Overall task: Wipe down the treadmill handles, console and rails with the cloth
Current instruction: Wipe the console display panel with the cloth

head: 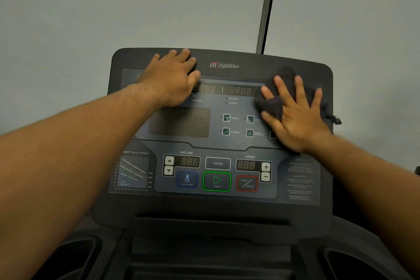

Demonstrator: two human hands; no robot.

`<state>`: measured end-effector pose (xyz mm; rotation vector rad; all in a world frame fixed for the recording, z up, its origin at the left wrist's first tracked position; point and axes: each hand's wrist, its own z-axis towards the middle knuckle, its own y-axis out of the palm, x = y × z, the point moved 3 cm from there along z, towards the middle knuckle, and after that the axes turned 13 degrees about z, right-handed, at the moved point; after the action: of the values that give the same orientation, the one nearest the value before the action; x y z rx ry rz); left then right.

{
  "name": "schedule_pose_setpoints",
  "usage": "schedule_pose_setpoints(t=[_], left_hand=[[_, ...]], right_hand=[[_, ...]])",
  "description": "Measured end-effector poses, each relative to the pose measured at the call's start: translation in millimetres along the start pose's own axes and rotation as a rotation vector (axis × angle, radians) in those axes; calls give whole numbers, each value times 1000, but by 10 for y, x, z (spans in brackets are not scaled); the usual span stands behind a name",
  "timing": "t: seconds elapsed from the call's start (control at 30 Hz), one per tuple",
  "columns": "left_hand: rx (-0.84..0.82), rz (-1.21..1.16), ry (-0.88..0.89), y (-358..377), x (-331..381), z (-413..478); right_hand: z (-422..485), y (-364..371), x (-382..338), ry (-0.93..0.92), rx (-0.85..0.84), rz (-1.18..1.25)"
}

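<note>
right grip (pixel 295 118) pressing crumpled dark cloth (pixel 271 107), left grip (pixel 168 79) on matte console (pixel 261 68)

At the middle, the console (pixel 250 68), in front of the wall (pixel 91 7); behind its top edge, right of centre, a pole (pixel 268 7) standing upright; on the console's upper left corner, the left grip (pixel 169 77), fingers flat, reaching the top edge; on the upper right, the cloth (pixel 271 104), under the right grip (pixel 295 118), fingers spread flat upon it; between the two grips, the number display (pixel 239 90); just below the left grip, the dot panel (pixel 179 121); lower down, the ENTER button (pixel 217 163) above the START button (pixel 216 181); nearest, the left cup holder (pixel 75 254) and the right cup holder (pixel 350 263) at the bottom corners.
</note>
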<state>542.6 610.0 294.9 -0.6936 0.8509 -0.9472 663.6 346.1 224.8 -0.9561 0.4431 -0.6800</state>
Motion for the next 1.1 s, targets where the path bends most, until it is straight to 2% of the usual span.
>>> schedule_pose_setpoints(t=[0.17,0.27,0.37,0.47,0.53,0.63,0.73,0.87,0.93,1.1], left_hand=[[-16,30,-8,-14,4,21],[-18,16,-28,-12,60,0],[-8,5,-44,-8,121,-36],[-24,-3,-59,-37,148,-48],[-31,-6,-59,-51,150,-37],[-41,4,-53,-38,129,-20],[-34,15,-47,-29,121,-6],[-16,31,-49,-33,138,-13],[-19,42,-47,-38,145,-19],[-19,38,-48,-52,148,-27]], right_hand=[[-95,68,-100,25,63,105],[-798,458,-134,-113,57,117],[-1554,809,-93,-293,-37,40],[-1546,804,46,-390,-95,-48],[-1189,643,80,-336,-47,-50],[-511,317,85,-129,74,21],[53,40,2,-2,139,76],[444,-140,-203,166,195,193],[290,-1,-347,94,168,158],[-921,730,-556,-325,-16,35]])
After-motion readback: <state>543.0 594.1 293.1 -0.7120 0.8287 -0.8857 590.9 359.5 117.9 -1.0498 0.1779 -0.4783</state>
